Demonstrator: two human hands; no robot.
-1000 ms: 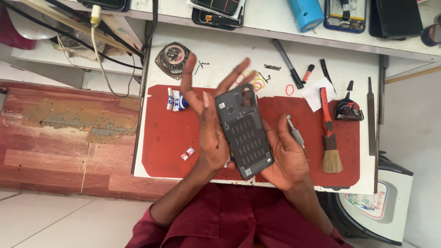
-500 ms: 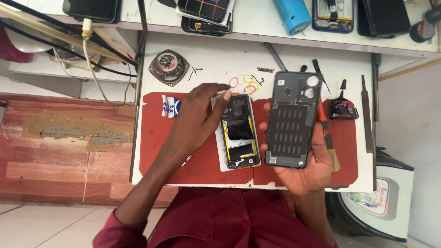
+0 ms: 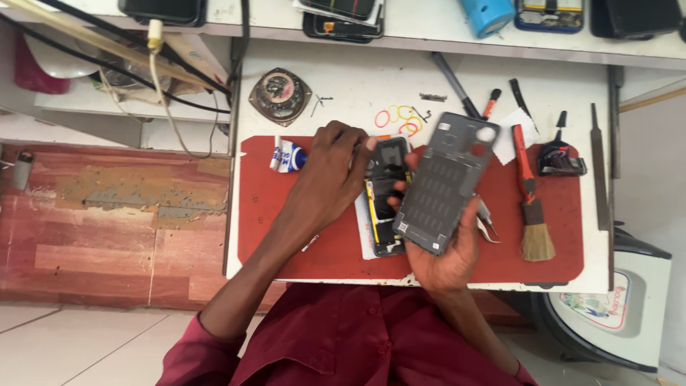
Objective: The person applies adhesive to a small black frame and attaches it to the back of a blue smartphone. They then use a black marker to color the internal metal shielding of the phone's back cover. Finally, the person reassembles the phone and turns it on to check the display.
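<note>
The grey back cover [image 3: 444, 184] is already off the phone: the right hand [image 3: 446, 250] holds it up from beneath, fingers closed around its near edge, tilted over the right side of the opened phone [image 3: 384, 196]. That phone lies face down on the red mat [image 3: 300, 236], its black and yellow insides exposed, and the left hand [image 3: 330, 175] rests on its far end with the fingertips pressing down on it rather than wrapped around it (whether thumb and finger pinch any small part there cannot be told). So the opening looks done, and the work inside the body appears only begun.

Nothing here serves as a real container; loose items simply lie on the white table [image 3: 343, 78]. Coloured rubber bands [image 3: 399, 118] sit far of the phone, a round speaker [image 3: 280, 95] to the far left, and a small glue tube [image 3: 288, 156] at the mat's far left edge. To the right lie a brush with a red handle [image 3: 531, 196] and metal tweezers [image 3: 489, 223] just beside the cover.
</note>
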